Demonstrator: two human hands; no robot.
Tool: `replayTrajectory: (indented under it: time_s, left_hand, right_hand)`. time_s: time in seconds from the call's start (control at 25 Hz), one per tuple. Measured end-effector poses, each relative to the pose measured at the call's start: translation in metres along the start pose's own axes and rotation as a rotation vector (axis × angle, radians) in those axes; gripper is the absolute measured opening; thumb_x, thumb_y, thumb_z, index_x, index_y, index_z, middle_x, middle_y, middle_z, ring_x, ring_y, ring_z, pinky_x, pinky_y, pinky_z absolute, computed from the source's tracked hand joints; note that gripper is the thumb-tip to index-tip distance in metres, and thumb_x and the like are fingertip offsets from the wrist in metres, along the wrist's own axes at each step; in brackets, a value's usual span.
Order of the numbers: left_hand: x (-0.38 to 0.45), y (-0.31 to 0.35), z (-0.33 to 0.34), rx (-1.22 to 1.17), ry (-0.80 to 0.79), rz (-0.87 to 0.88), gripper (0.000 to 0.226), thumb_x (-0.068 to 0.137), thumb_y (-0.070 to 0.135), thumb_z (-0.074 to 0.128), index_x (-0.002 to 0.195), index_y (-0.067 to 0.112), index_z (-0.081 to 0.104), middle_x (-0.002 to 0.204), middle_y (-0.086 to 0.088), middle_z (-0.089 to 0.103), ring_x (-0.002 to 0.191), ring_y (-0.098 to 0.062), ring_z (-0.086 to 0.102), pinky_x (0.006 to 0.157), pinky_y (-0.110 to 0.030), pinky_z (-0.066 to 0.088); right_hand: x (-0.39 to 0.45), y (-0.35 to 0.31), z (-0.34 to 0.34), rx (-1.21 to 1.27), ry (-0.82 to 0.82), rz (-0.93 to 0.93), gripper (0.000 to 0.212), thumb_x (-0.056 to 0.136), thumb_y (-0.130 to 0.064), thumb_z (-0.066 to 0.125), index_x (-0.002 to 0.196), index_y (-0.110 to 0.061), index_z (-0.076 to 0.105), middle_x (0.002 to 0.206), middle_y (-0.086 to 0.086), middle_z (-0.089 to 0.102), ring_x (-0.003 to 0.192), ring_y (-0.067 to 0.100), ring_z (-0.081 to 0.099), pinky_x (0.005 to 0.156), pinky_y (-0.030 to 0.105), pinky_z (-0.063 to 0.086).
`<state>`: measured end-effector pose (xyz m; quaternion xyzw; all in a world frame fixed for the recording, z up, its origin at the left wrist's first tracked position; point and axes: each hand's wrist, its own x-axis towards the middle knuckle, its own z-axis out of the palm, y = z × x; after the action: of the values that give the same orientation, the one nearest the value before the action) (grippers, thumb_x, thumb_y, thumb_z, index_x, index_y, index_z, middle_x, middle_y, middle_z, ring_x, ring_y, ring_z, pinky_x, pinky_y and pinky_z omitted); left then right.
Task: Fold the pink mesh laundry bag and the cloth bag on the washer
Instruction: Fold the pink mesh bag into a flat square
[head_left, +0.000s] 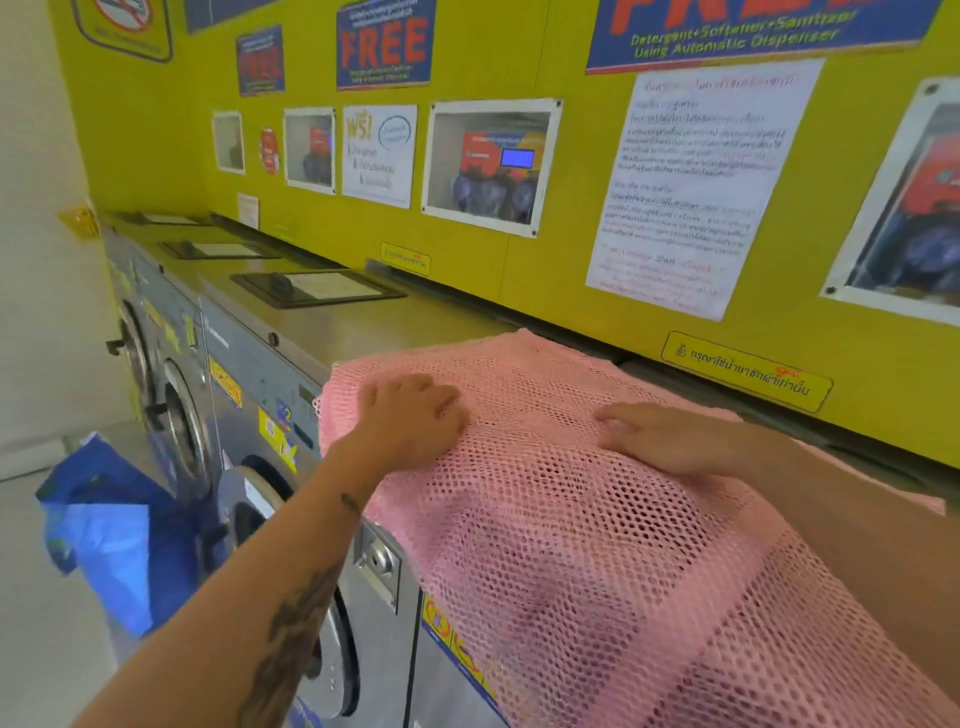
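pink mesh laundry bag (597, 519): we've got it spread flat across the top of the washer (332, 332), filling the lower right of the frame, near edge hanging down over the front panel.
what's in it: can't really tell. Through the mesh we only see darker patches, so could be layers of the bag itself.
blue bag (111, 540): lower left, on the floor beside the washer fronts, mouth open, contents too blurry to make out.
left hand (415, 415): centre of frame, palm down on the mesh near its left edge, fingers straight and relaxed, gripping nothing.
right hand (670, 436): right of centre, lying flat on the mesh, fingers stretched toward the left hand, also gripping nothing.
wall (519, 260): yellow, covered in posters, upper half.
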<state>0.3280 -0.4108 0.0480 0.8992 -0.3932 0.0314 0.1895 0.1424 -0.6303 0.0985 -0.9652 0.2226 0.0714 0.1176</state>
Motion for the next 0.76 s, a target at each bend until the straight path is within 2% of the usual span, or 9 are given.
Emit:
replayTrajectory:
  time_s: [0.08,0.2,0.32,0.44,0.52,0.6,0.68,0.76]
  left_hand:
    - [0.018,-0.015,-0.003,0.070,-0.029,-0.164,0.059,0.090,0.059,0.030,0.143,0.036,0.043,0.157,-0.005,0.032,0.143,-0.034,0.028,0.114,-0.063,0.013]
    - [0.042,-0.025,-0.011,0.148,-0.058,-0.326,0.066,0.080,0.056,0.026,0.134,0.026,0.047,0.150,-0.013,0.038,0.135,-0.044,0.034,0.108,-0.069,0.022]
    - [0.053,-0.012,-0.002,0.150,-0.093,-0.138,0.068,0.081,0.058,0.020,0.136,0.028,0.047,0.151,-0.008,0.039,0.136,-0.041,0.035,0.108,-0.076,0.007]
    - [0.058,-0.008,0.005,0.090,-0.109,-0.083,0.066,0.088,0.062,0.025,0.145,0.033,0.039,0.157,-0.010,0.031,0.143,-0.039,0.028,0.111,-0.073,0.001]
    - [0.068,-0.017,-0.001,0.105,-0.102,-0.125,0.068,0.086,0.063,0.022,0.146,0.033,0.037,0.158,-0.011,0.029,0.143,-0.039,0.027,0.111,-0.072,0.006]
    - [0.082,-0.028,-0.009,0.110,-0.128,-0.191,0.066,0.086,0.059,0.023,0.144,0.032,0.038,0.155,-0.012,0.033,0.139,-0.039,0.031,0.111,-0.070,0.013]
    - [0.093,-0.036,-0.012,0.098,-0.145,-0.221,0.063,0.084,0.056,0.027,0.137,0.029,0.045,0.149,-0.013,0.040,0.134,-0.040,0.037,0.111,-0.069,0.016]
    - [0.101,-0.028,-0.013,0.054,-0.133,-0.196,0.061,0.076,0.054,0.031,0.120,0.022,0.057,0.138,-0.013,0.052,0.123,-0.037,0.048,0.110,-0.067,0.024]
  right_hand:
    - [-0.004,0.009,0.003,0.009,0.005,-0.007,0.058,0.100,-0.050,0.041,0.153,-0.031,0.027,0.163,-0.006,0.021,0.149,0.015,0.018,0.120,0.034,0.011]
    - [-0.005,0.015,0.005,0.039,0.046,-0.003,0.057,0.101,-0.045,0.041,0.154,-0.029,0.027,0.163,-0.005,0.023,0.149,0.015,0.019,0.119,0.032,0.012]
    - [0.001,0.020,0.005,-0.011,0.088,0.021,0.059,0.100,-0.051,0.039,0.153,-0.029,0.029,0.162,-0.002,0.027,0.148,0.018,0.023,0.121,0.037,0.015]
    - [0.007,0.036,0.009,-0.068,0.093,0.109,0.074,0.087,-0.077,0.022,0.152,-0.044,0.018,0.165,-0.002,0.016,0.151,0.021,0.013,0.121,0.052,0.010]
    - [0.005,0.046,0.014,-0.057,0.078,0.154,0.081,0.079,-0.086,0.014,0.151,-0.050,0.009,0.166,-0.003,0.007,0.153,0.022,0.004,0.120,0.056,0.005]
    - [0.004,0.051,0.017,-0.057,0.101,0.202,0.087,0.068,-0.094,0.008,0.147,-0.058,0.003,0.166,-0.009,0.003,0.153,0.022,0.001,0.116,0.065,0.004]
    - [0.003,0.051,0.017,-0.053,0.110,0.227,0.083,0.070,-0.092,0.010,0.147,-0.059,0.004,0.166,-0.012,0.002,0.153,0.022,0.002,0.113,0.069,0.005]
    - [-0.004,0.046,0.013,0.000,0.114,0.195,0.078,0.081,-0.084,0.022,0.151,-0.050,0.014,0.166,-0.009,0.009,0.152,0.020,0.009,0.117,0.061,0.010]
